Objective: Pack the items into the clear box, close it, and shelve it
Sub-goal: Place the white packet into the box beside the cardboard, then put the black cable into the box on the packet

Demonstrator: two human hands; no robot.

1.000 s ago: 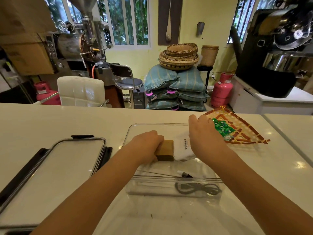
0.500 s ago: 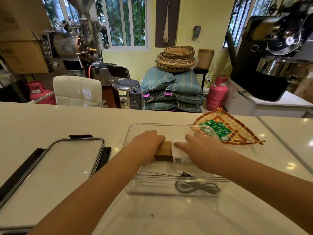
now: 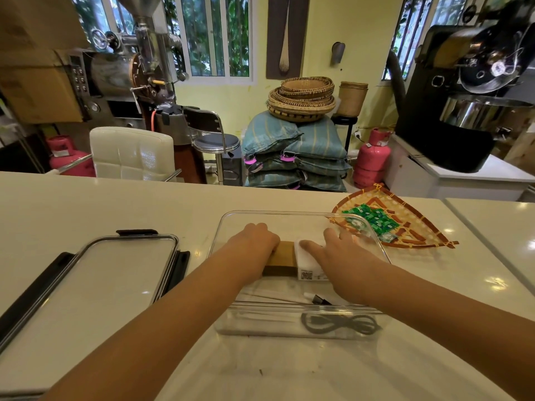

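Note:
A clear box [image 3: 292, 217] stands open on the white counter in front of me. Inside it, my left hand [image 3: 254, 244] grips a brown cardboard box [image 3: 282, 257]. Right beside that lies a white box [image 3: 307, 266] with a QR label, and my right hand [image 3: 338, 256] rests flat on it, fingers spread. A black cable [image 3: 341, 325] and a small black plug [image 3: 318, 299] lie at the near end of the clear box. Its lid [image 3: 115, 273], clear with black clasps, lies flat on the counter to the left.
A woven triangular tray [image 3: 411, 227] with several green packets [image 3: 373, 221] sits on the counter just right of the clear box. The counter's far edge runs behind; beyond it are a white chair [image 3: 131, 153], stacked sacks, pink gas cylinders and roasting machines.
My right hand has come back from the woven tray into the clear box and settled on the white box. My left hand stays on the brown box.

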